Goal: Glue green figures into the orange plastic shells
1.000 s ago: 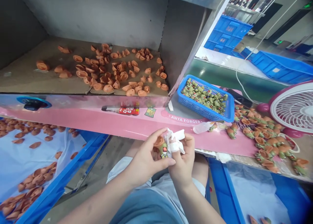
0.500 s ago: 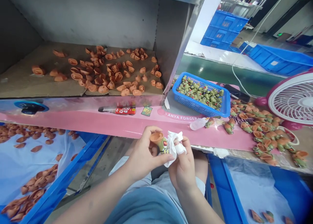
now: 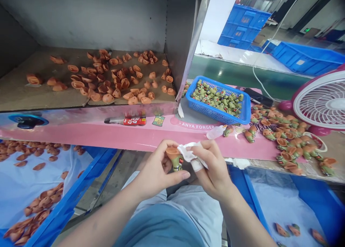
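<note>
My left hand (image 3: 159, 171) is closed around a small figurine (image 3: 175, 160), orange and hollow on top with a green painted lower part. In my right hand (image 3: 212, 164) a crumpled white tissue (image 3: 188, 152) is pinched, its edge touching the orange rim of the figurine. A white wrap (image 3: 196, 165) shows on a right-hand finger. Both hands are over my lap, in front of the pink table edge (image 3: 151, 142). Beyond them on the table lie a small translucent bottle (image 3: 215, 133) and, by its tip, a green piece (image 3: 228, 131).
An open metal booth (image 3: 185, 56) holds many orange pieces (image 3: 102, 78). Right of it stands a blue basket (image 3: 194, 104) of green pieces. Assembled orange-and-green figurines (image 3: 288, 146) lie near a fan (image 3: 334, 103). A red marker (image 3: 132, 121) lies by the booth. Blue crates (image 3: 88, 182) flank my legs.
My right hand has turned and risen, bringing the tissue from the figurine's green side up to its orange rim. My left hand keeps its hold. The whole view has shifted slightly.
</note>
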A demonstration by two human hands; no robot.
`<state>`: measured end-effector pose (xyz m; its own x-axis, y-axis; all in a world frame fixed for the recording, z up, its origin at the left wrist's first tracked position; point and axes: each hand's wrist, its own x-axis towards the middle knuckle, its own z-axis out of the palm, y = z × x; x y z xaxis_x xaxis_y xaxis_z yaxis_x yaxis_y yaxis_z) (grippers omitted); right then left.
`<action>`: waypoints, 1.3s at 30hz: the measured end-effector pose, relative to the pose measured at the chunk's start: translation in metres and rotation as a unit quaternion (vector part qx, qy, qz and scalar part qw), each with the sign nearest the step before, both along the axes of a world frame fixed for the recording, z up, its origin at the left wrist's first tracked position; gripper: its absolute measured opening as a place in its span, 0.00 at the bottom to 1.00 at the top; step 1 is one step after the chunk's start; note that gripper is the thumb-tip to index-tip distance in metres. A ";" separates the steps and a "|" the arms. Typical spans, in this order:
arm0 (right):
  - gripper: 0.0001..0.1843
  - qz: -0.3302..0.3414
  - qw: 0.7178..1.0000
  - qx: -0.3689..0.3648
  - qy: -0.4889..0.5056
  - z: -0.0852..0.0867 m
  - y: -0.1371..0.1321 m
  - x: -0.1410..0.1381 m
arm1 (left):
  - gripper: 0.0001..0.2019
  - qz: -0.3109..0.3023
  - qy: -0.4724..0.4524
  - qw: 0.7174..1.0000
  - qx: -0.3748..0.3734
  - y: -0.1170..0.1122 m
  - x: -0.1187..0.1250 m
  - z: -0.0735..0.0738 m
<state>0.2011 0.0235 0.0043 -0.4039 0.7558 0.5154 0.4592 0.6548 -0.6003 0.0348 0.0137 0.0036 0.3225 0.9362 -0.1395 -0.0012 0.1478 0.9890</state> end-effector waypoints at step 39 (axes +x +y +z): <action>0.22 0.050 0.993 0.029 -0.103 0.015 -0.002 0.001 | 0.25 0.015 0.041 0.997 0.057 -0.004 -0.006 0.006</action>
